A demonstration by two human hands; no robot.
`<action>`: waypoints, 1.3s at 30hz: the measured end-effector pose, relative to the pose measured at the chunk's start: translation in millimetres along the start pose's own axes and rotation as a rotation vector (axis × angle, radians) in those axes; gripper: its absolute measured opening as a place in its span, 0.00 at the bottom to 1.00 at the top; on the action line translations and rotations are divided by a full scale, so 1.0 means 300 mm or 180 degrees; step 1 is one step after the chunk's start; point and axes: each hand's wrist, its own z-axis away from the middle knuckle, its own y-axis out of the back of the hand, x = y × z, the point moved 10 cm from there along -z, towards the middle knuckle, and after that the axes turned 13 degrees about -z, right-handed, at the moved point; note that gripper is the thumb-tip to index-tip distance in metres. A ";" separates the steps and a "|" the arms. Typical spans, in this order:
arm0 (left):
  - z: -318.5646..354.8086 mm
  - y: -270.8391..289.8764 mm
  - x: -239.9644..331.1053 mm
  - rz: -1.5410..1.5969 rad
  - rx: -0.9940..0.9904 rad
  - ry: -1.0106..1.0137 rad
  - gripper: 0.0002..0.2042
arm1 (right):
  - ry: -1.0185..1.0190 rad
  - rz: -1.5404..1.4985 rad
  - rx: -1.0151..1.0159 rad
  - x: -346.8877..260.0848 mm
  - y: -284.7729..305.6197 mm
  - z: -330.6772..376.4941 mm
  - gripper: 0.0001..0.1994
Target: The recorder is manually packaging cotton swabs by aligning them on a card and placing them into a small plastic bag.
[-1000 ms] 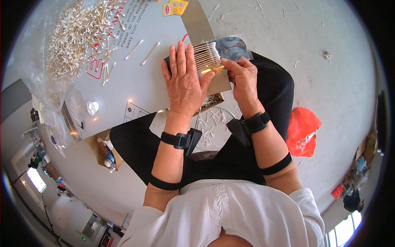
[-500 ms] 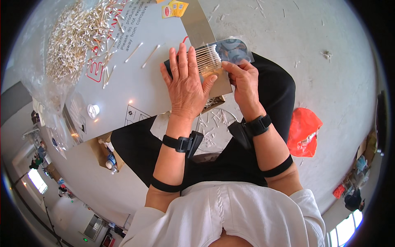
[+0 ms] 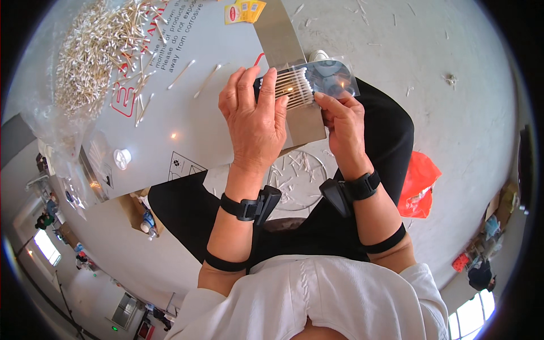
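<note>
A flat clear packet [image 3: 333,77] with a dark printed end lies over the near right corner of the metal-coloured sheet. Inside it, or on it, a neat row of cotton swabs [image 3: 296,89] shows, white tips toward the right. My left hand [image 3: 253,122] bends its fingers over the packet's left end, thumb by the lower edge of the row. At the packet's lower right, my right hand [image 3: 344,122] pinches the edge between thumb and forefinger. Its other fingers are curled. A few loose swabs [image 3: 207,81] lie left of my left hand.
A large heap of cotton swabs [image 3: 93,62] sits at the far left beside crumpled clear plastic [image 3: 51,107]. Small yellow packets [image 3: 245,11] lie at the far edge and a white cap [image 3: 122,158] at the near left. On the floor are scattered swabs and a red bag [image 3: 419,184].
My left hand has gone from lying flat across the packet to bent fingers at its left end. The packet and my right hand have shifted slightly right.
</note>
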 end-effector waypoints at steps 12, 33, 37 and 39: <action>0.019 -0.055 0.024 -0.0797 -0.0534 -0.0250 0.37 | 0.0042 -0.0015 0.0089 -0.013 -0.008 0.017 0.06; -0.117 0.021 -0.050 0.0397 0.0127 0.0253 0.07 | -0.0040 -0.0174 0.0065 0.001 -0.013 0.015 0.05; -0.143 -0.004 -0.045 0.0390 -0.0142 0.0130 0.07 | -0.0065 -0.0259 0.0084 -0.002 -0.021 0.020 0.05; -0.149 -0.011 -0.043 0.0345 -0.0212 0.0059 0.07 | 0.0002 -0.0306 0.0094 -0.007 -0.024 0.023 0.04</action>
